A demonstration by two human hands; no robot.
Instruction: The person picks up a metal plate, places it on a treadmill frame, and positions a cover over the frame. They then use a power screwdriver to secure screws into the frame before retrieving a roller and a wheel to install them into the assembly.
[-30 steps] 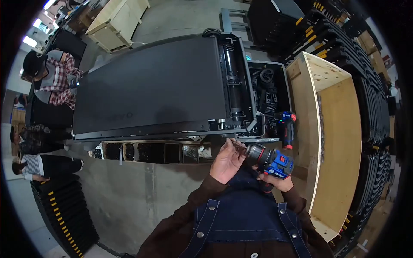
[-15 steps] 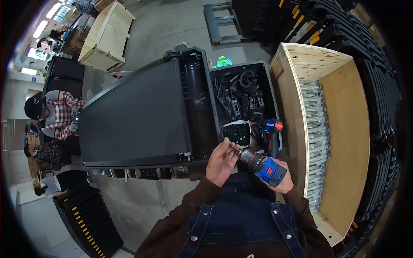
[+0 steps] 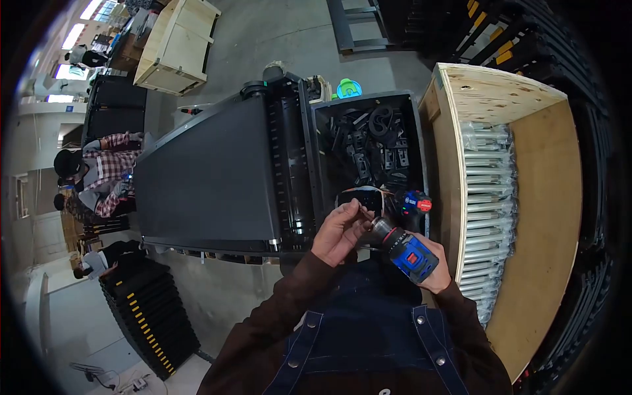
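Note:
My right hand [image 3: 434, 263] is wrapped round a blue cordless drill [image 3: 413, 255], whose chuck points up and left. At the chuck's front, my left hand [image 3: 338, 236] has thumb and fingers pinched together by the bit; what is between them is too small to make out. Just beyond my fingertips sits a small white-rimmed container [image 3: 362, 191] of dark small parts. A second blue and black power tool with a red end [image 3: 416, 203] lies beside it, past the drill.
A black bin [image 3: 416, 141] holds black plastic parts. To its left stands a long machine with a black belt [image 3: 204, 171]. On the right, a wooden crate [image 3: 454, 131] contains plastic-wrapped metal tubes [image 3: 487, 197]. A person in a checked shirt [image 3: 108, 168] works at the machine's far end.
The view has shifted, so the crate and far people sit further right. My left fingertips have closed in at the drill's tip, and the drill stays in my right hand.

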